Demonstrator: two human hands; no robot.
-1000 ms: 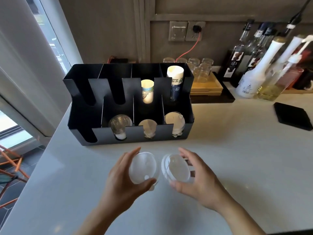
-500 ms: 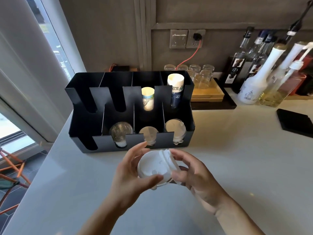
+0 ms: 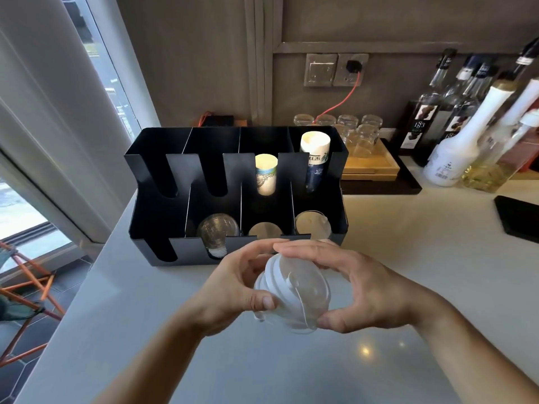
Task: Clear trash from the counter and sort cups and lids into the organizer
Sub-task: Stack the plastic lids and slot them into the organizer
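- Pale countertop [image 3: 379, 287] fills the foreground, and a short stack of white plastic lids [image 3: 294, 290] is held just above it, in front of the organizer's right half.
- Nested together, the lids make a stubby stack whose axis is tilted, running from upper left to lower right in the view; the round face of the end lid points to the lower right, toward the person.
- Left hand [image 3: 233, 287] grips the stack's left end, thumb on the near side and fingers curled over the far side.
- Right hand [image 3: 367, 290] grips the right end, fingers arched over the top and thumb tucked under the lower rim.
- Just behind the hands stands a black organizer [image 3: 151, 205] with 2 rows of 4 slots.
- Its front row holds clear dome lids [image 3: 217, 231] in slot 2 from the left, lids [image 3: 264, 228] in slot 3 and more lids [image 3: 312, 224] in slot 4.
- Its rear row holds upright paper cups [image 3: 266, 173] in slot 3 and a taller cup stack [image 3: 315, 153] in slot 4.
- Right of the organizer, upturned glasses [image 3: 364, 135] sit on a wooden tray [image 3: 373, 170].
- Farther right stand syrup bottles [image 3: 423, 121] and a white bottle [image 3: 455, 158], with a black pad [image 3: 519, 220] lying near them.
- On the wall, a socket [image 3: 351, 68] carries an orange cable [image 3: 335, 106]; a window [image 3: 96, 68] lies at the left.
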